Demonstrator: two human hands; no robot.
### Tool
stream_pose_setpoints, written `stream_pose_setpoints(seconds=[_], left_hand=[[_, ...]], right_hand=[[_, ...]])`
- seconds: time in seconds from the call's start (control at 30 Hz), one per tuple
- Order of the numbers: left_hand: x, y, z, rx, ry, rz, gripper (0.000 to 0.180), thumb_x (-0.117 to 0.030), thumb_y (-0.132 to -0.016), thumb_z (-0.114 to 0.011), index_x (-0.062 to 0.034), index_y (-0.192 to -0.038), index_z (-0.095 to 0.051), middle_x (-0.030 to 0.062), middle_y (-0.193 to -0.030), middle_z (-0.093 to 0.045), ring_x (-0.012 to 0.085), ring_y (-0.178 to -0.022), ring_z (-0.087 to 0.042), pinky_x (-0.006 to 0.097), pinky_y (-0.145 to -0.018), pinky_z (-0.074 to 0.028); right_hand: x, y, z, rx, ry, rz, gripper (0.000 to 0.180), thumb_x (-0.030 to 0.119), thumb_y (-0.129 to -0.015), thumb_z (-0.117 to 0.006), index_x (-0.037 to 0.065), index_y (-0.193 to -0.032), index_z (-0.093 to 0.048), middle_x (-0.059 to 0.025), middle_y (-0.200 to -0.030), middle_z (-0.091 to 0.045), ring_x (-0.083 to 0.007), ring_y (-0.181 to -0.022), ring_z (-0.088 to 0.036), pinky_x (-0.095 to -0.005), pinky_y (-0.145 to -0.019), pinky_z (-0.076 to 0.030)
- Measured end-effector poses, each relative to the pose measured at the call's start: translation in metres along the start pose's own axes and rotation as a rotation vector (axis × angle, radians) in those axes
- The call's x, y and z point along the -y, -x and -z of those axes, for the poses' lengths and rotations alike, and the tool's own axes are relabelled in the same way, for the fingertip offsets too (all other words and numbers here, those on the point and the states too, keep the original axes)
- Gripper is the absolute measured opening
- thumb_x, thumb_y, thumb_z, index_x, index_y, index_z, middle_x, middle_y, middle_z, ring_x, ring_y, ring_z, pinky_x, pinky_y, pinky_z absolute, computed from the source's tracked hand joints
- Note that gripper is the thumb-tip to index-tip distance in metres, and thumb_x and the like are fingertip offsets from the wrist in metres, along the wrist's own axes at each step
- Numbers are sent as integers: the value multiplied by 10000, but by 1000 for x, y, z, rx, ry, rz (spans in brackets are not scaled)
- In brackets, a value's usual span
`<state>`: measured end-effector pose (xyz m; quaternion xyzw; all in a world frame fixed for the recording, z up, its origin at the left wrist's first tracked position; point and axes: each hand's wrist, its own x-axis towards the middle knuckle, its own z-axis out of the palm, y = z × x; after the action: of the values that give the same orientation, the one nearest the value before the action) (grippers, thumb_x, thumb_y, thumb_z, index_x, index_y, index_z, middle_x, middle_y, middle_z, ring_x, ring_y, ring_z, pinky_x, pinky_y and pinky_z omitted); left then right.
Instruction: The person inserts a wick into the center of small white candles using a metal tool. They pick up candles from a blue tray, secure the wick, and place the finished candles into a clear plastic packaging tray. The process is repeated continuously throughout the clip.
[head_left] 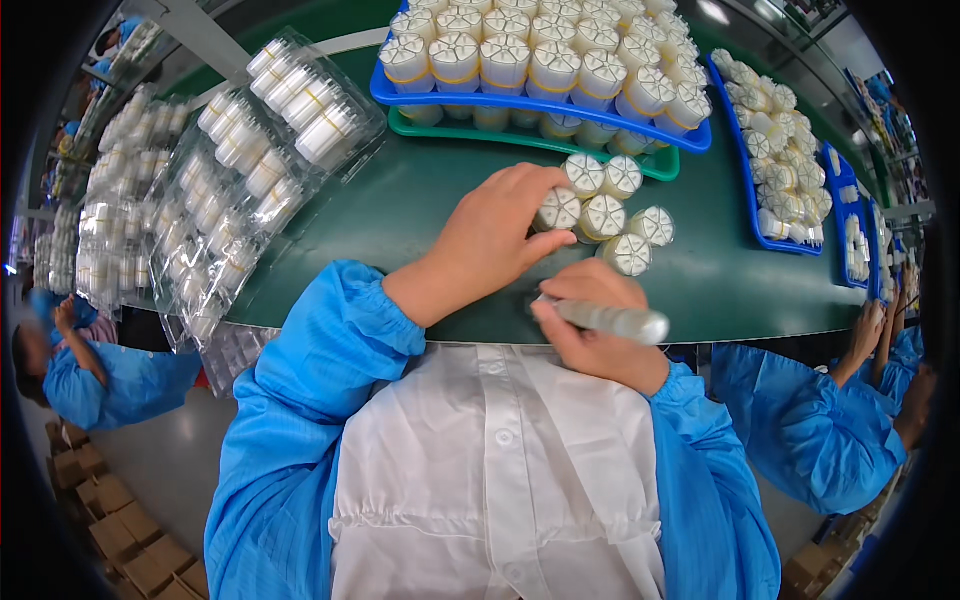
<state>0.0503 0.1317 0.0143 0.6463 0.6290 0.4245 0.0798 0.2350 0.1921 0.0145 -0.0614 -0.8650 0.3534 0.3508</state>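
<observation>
Two hands busy: right hand [603,352] gripping a blurry pale tube [622,322], left hand [490,228] fingers curved against a bundle [558,211] on the table [400,205]. Looks like bundle-handling; next move probably needs steady left fingers. Blue tray [545,104] beyond.

No legible lettering, numbers or signs anywhere.

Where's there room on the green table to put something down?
The table is bare between the packed bundles and left hand, and between the loose bundles and the blue tray at right. It's crowded at the stacked trays and between right hand and those bundles.
</observation>
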Motion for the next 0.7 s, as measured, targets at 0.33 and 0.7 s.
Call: stream_pose_setpoints(seconds=[0.33,0.7], left_hand=[[-15,58,29,60,111,87,498,-147,-740,-866,-49,-1160,-616,135,-1115,-647,361,-1021,-616,441,-853,-517],[-12,64,31,14,99,24,534,-109,-709,-881,-42,-1179,-636,134,-1134,-653,341,-1023,-632,421,-862,-525]], right_hand=[[6,-20,7,-129,38,-33,179,10,-816,-810,-20,-946,-690,-126,-852,-657,-241,-683,-665,-331,-571,-511],[16,-29,1,-57,37,-27,186,39,-810,-822,-12,-931,-690,-108,-844,-649,-231,-637,-659,-326,-539,-508]])
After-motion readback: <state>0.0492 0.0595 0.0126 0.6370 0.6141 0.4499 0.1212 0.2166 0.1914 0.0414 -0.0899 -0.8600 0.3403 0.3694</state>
